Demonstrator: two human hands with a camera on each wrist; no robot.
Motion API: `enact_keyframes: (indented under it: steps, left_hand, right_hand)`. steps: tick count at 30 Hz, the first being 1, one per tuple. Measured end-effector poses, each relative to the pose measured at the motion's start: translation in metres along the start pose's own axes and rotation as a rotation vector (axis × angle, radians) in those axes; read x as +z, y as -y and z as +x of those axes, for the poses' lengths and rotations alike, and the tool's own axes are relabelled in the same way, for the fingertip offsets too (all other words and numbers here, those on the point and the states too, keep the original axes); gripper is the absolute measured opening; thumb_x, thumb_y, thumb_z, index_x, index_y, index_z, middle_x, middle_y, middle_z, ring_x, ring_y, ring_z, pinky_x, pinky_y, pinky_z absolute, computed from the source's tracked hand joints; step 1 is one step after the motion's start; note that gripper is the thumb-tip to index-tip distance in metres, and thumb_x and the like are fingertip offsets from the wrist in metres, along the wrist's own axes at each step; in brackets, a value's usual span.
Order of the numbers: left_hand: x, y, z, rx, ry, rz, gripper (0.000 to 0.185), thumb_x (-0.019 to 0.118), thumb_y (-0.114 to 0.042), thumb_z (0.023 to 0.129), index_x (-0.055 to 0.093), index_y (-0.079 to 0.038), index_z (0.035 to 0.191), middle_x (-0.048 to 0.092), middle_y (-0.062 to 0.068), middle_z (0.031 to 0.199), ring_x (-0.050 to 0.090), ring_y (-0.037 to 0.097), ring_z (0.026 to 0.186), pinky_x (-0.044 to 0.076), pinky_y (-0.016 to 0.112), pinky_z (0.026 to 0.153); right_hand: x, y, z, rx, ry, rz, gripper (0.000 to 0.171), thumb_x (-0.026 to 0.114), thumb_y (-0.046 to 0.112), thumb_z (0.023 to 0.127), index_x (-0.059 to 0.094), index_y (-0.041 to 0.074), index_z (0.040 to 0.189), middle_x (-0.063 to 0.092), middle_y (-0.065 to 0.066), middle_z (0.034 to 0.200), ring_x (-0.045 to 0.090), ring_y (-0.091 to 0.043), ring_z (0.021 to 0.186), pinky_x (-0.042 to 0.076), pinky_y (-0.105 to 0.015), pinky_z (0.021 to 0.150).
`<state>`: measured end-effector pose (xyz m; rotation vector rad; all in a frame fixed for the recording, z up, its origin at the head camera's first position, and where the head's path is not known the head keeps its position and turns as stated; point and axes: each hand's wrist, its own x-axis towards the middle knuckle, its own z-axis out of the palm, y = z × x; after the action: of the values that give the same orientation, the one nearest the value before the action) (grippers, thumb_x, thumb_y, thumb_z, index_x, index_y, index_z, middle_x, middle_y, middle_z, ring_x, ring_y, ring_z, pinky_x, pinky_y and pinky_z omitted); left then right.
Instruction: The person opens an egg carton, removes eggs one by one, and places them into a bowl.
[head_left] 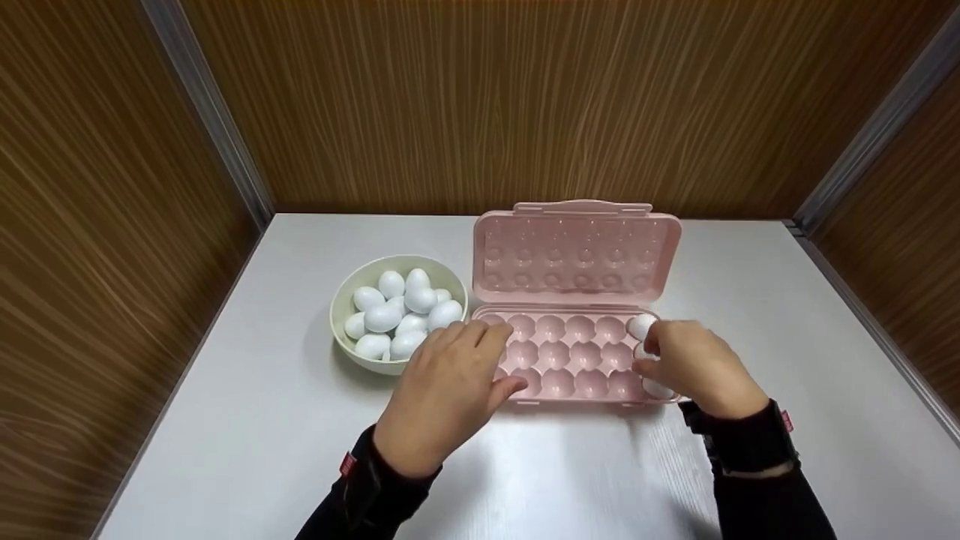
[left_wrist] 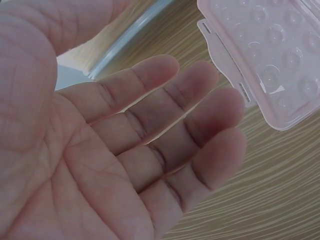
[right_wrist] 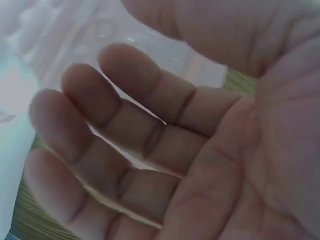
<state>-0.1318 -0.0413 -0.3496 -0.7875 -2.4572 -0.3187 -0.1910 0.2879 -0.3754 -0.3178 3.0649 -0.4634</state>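
A pink egg carton stands with its lid raised. Three white eggs fill its rightmost column: a far egg, a middle one partly covered by my fingers, and a near egg. Right beside that column is my right hand; the right wrist view shows its fingers loosely bent and nothing in the palm. Over the carton's left end hovers my left hand, hiding some hollows. Its palm is bare in the left wrist view, with fingers gently bent and thumb apart.
Left of the carton, a pale green bowl holds several white eggs, close to my left hand. Both stand on a white table. Wood-grain panels rise at the back and on both sides.
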Motion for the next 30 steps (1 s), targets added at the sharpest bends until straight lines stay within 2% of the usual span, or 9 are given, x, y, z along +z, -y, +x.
enact_keyframes:
  steps: [4,7,10,18,21,27,30]
  left_hand:
    - [-0.001,0.0,0.0,0.003,-0.021,0.014,0.058,0.089,-0.044,0.081,0.067,-0.009,0.122,0.072,0.003,0.1,0.067,0.022,0.086,0.057,0.035,0.081]
    - [-0.001,-0.001,0.0,0.007,-0.022,0.017,0.057,0.088,-0.044,0.081,0.067,-0.009,0.121,0.072,0.003,0.1,0.067,0.022,0.085,0.057,0.035,0.081]
    - [-0.001,-0.002,-0.001,0.01,-0.017,0.015,0.057,0.088,-0.044,0.082,0.068,-0.008,0.122,0.072,0.003,0.099,0.066,0.021,0.085,0.057,0.035,0.08]
    - [0.0,-0.003,-0.001,0.014,-0.006,0.024,0.056,0.086,-0.045,0.084,0.069,-0.008,0.122,0.072,0.003,0.099,0.066,0.021,0.085,0.056,0.035,0.08]
    - [0.001,-0.004,0.0,0.012,-0.005,0.021,0.056,0.086,-0.045,0.084,0.069,-0.008,0.123,0.072,0.003,0.1,0.066,0.022,0.086,0.057,0.035,0.081]
    - [0.001,-0.004,0.0,0.02,-0.007,0.025,0.057,0.086,-0.046,0.083,0.068,-0.009,0.123,0.072,0.002,0.1,0.064,0.022,0.082,0.056,0.034,0.08]
    - [0.001,-0.004,0.0,0.02,-0.003,0.027,0.057,0.085,-0.046,0.084,0.068,-0.009,0.124,0.072,0.002,0.1,0.064,0.022,0.082,0.056,0.034,0.08]
  right_hand:
    - [0.011,-0.004,-0.003,0.026,0.06,-0.04,0.012,0.078,0.014,0.075,0.068,0.009,0.079,0.068,-0.006,0.078,0.059,-0.022,0.07,0.047,-0.038,0.06]
    - [0.018,-0.007,-0.004,0.021,0.052,-0.063,0.014,0.077,0.011,0.07,0.063,0.013,0.07,0.062,-0.002,0.071,0.054,-0.02,0.067,0.041,-0.035,0.056]
    - [0.023,-0.01,-0.003,0.007,0.032,-0.082,0.019,0.077,0.008,0.069,0.058,0.014,0.067,0.057,-0.001,0.069,0.051,-0.02,0.066,0.038,-0.035,0.054]
    - [0.031,-0.017,0.0,0.002,0.037,-0.089,0.009,0.071,0.005,0.07,0.064,0.01,0.072,0.061,-0.007,0.069,0.054,-0.024,0.064,0.043,-0.04,0.054]
    - [0.032,-0.017,0.001,0.011,0.048,-0.068,0.007,0.07,0.004,0.07,0.066,0.009,0.072,0.062,-0.006,0.069,0.054,-0.024,0.064,0.042,-0.038,0.055]
    - [0.03,-0.017,0.0,0.009,0.056,-0.027,0.015,0.069,0.001,0.07,0.058,0.012,0.066,0.055,-0.001,0.066,0.049,-0.02,0.063,0.038,-0.031,0.056]
    - [0.026,-0.016,-0.001,0.009,0.054,-0.006,0.023,0.068,0.001,0.069,0.05,0.014,0.064,0.045,0.003,0.064,0.043,-0.017,0.062,0.033,-0.03,0.056]
